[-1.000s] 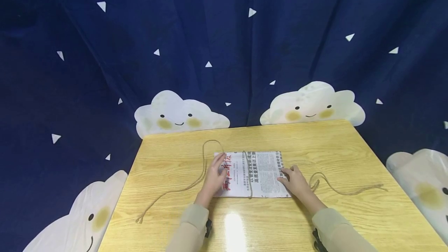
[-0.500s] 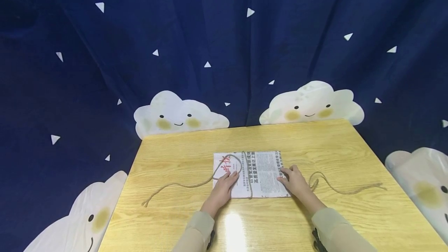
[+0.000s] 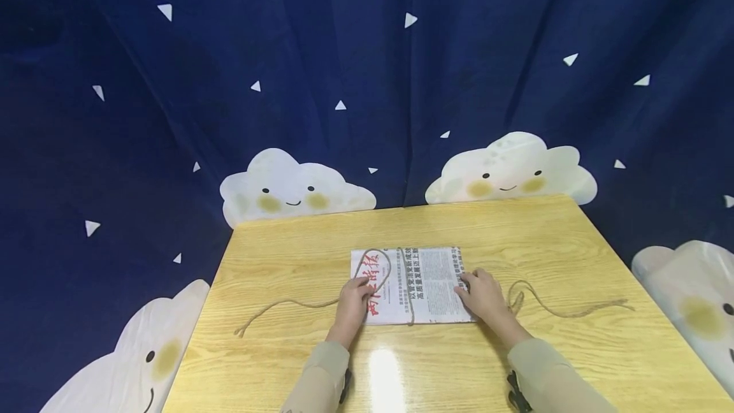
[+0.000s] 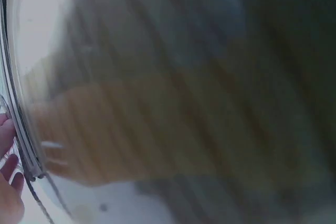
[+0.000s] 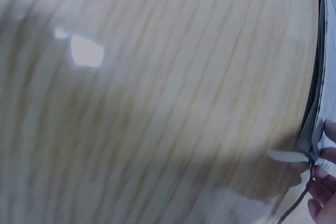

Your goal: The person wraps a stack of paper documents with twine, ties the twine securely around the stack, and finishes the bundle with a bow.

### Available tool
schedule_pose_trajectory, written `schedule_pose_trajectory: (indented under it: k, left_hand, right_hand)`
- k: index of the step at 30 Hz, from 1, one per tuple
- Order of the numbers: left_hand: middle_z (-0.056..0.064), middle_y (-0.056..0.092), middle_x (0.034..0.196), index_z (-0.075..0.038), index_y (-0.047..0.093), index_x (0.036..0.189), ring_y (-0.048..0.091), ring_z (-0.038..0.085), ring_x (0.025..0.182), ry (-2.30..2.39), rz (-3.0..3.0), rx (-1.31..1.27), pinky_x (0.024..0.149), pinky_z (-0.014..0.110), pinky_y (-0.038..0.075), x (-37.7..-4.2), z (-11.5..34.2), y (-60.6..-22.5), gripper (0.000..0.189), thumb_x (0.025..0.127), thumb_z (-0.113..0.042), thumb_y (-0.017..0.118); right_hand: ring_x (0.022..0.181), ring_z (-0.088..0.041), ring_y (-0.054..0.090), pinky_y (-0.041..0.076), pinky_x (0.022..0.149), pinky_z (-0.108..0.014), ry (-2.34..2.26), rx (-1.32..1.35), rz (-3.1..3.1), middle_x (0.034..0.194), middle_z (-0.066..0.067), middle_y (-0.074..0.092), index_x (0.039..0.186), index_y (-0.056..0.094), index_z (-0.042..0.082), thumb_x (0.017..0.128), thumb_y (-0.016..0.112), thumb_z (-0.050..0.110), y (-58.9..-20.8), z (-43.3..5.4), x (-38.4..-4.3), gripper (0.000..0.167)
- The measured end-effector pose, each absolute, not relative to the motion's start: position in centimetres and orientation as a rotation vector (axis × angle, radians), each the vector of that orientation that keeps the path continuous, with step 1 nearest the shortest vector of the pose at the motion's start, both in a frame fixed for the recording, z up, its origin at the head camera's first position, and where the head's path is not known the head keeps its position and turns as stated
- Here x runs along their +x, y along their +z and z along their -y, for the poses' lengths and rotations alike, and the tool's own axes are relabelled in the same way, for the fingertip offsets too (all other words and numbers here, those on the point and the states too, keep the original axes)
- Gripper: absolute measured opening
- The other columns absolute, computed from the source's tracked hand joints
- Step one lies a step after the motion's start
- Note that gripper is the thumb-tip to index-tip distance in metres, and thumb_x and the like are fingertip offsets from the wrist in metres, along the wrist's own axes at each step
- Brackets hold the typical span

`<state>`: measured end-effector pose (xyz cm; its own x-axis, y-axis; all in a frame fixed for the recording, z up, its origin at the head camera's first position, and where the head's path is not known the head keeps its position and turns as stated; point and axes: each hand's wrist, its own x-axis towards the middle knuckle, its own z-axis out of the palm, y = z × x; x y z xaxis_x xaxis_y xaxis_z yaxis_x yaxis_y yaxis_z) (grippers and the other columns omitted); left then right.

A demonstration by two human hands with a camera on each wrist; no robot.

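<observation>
A folded newspaper stack (image 3: 438, 285) lies flat on the wooden table (image 3: 275, 375). Brown twine (image 3: 410, 304) crosses its top from back to front. At the stack's left edge, my left hand (image 3: 351, 304) pinches the twine where it forms a loop over the red print; a tail trails left from there. My right hand (image 3: 483, 293) holds the stack's right edge, thumb and forefinger over the paper. Beside that hand a second tail of twine curls and runs right. The right wrist view shows fingers (image 5: 328, 153) at the stack's corner, with twine (image 5: 298, 203) hanging close by.
A dark blue curtain (image 3: 321, 69) with white triangles and smiling clouds hangs behind the table's far edge and down both sides. Light glares off the tabletop in front of the stack. The left tail of twine (image 3: 281, 303) and the right tail (image 3: 573, 315) lie across the wood.
My left hand moved from the stack's upper left down onto the paper, then back to the left edge. The twine loop swung onto the newspaper. My right hand stayed in place.
</observation>
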<state>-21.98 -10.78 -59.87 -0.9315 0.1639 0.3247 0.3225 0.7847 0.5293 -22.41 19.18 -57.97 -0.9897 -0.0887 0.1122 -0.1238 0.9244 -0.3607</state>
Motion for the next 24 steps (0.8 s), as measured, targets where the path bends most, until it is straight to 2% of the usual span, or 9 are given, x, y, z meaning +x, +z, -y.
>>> schedule_pose_trajectory:
  k: [3, 8, 11, 15, 20, 24]
  left_hand:
    - [0.01, 0.067, 0.103, -0.009, 0.073, 0.083, 0.06, 0.028, 0.097, -0.867, 2.715, -0.323, 0.088, 0.04, 0.047, -22.1, 10.8, -59.7, 0.011, 0.076, -0.002, 0.069]
    - [0.006, 0.068, 0.101, -0.011, 0.073, 0.084, 0.063, 0.026, 0.096, -0.947, 2.775, -0.233, 0.087, 0.039, 0.048, -22.2, 10.9, -59.2, 0.01, 0.077, -0.007, 0.068]
    - [0.007, 0.069, 0.098, -0.011, 0.073, 0.084, 0.064, 0.026, 0.094, -0.977, 2.773, -0.204, 0.085, 0.038, 0.049, -22.2, 10.9, -59.2, 0.009, 0.076, -0.009, 0.069]
    - [0.007, 0.07, 0.092, -0.01, 0.073, 0.084, 0.065, 0.026, 0.088, -0.974, 2.748, -0.216, 0.08, 0.038, 0.051, -22.2, 11.1, -59.3, 0.009, 0.076, -0.01, 0.07]
    - [0.007, 0.07, 0.09, -0.01, 0.073, 0.084, 0.066, 0.025, 0.087, -0.967, 2.727, -0.226, 0.079, 0.037, 0.051, -22.2, 11.2, -59.4, 0.01, 0.075, -0.01, 0.07]
    - [0.009, 0.07, 0.091, -0.01, 0.073, 0.085, 0.066, 0.025, 0.087, -0.964, 2.709, -0.233, 0.079, 0.037, 0.051, -22.2, 11.3, -59.5, 0.011, 0.075, -0.009, 0.071]
  right_hand:
    - [0.092, -0.035, 0.052, 0.04, 0.081, -0.053, 0.572, 0.164, 2.926, 0.099, -0.018, 0.056, 0.105, 0.063, -0.001, 0.08, 0.068, 0.019, -57.9, -18.0, -22.9, 0.033]
    - [0.087, -0.026, 0.057, 0.049, 0.079, -0.04, 0.808, 0.329, 2.765, 0.095, -0.012, 0.06, 0.102, 0.063, 0.0, 0.08, 0.066, 0.004, -57.9, -14.3, -24.0, 0.023]
    - [0.088, -0.022, 0.06, 0.051, 0.08, -0.036, 1.029, 0.437, 2.761, 0.096, -0.009, 0.063, 0.104, 0.064, 0.002, 0.084, 0.062, 0.004, -57.4, -11.6, -24.6, 0.021]
    - [0.098, -0.024, 0.059, 0.048, 0.087, -0.039, 1.181, 0.589, 2.857, 0.106, -0.009, 0.061, 0.113, 0.062, 0.005, 0.089, 0.057, 0.007, -56.8, -8.8, -25.4, 0.025]
    - [0.111, -0.033, 0.051, 0.041, 0.096, -0.046, 1.009, 0.879, 2.977, 0.124, -0.016, 0.048, 0.125, 0.055, 0.008, 0.091, 0.051, 0.006, -56.7, -7.0, -26.2, 0.033]
    - [0.115, -0.035, 0.048, 0.039, 0.098, -0.046, 0.802, 1.001, 2.997, 0.128, -0.016, 0.045, 0.118, 0.06, 0.01, 0.091, 0.053, 0.008, -57.3, -6.5, -26.5, 0.028]
